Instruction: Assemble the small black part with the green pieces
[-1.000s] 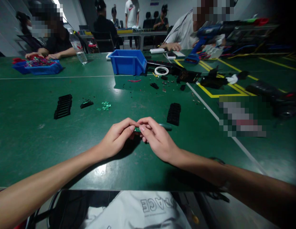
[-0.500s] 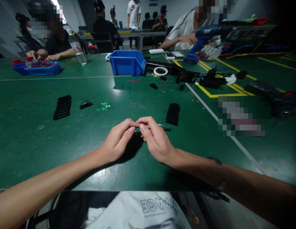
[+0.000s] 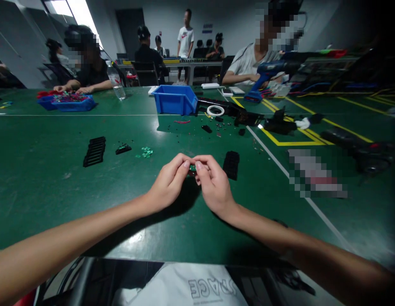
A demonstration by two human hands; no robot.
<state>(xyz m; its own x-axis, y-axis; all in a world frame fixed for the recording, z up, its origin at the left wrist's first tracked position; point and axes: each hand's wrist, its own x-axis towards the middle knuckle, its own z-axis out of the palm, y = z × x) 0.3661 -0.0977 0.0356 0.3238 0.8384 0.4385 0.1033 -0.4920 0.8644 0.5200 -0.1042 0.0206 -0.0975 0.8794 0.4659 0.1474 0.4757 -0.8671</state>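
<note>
Left hand (image 3: 168, 182) and right hand (image 3: 215, 185) both pinched one small green piece (image 3: 193, 168) (mostly hidden) over the green table (image 3: 57, 199).

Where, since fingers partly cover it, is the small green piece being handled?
In the head view, the small green piece is near the middle, held between the bare left hand and bare right hand, left of the black rectangular part.
</note>
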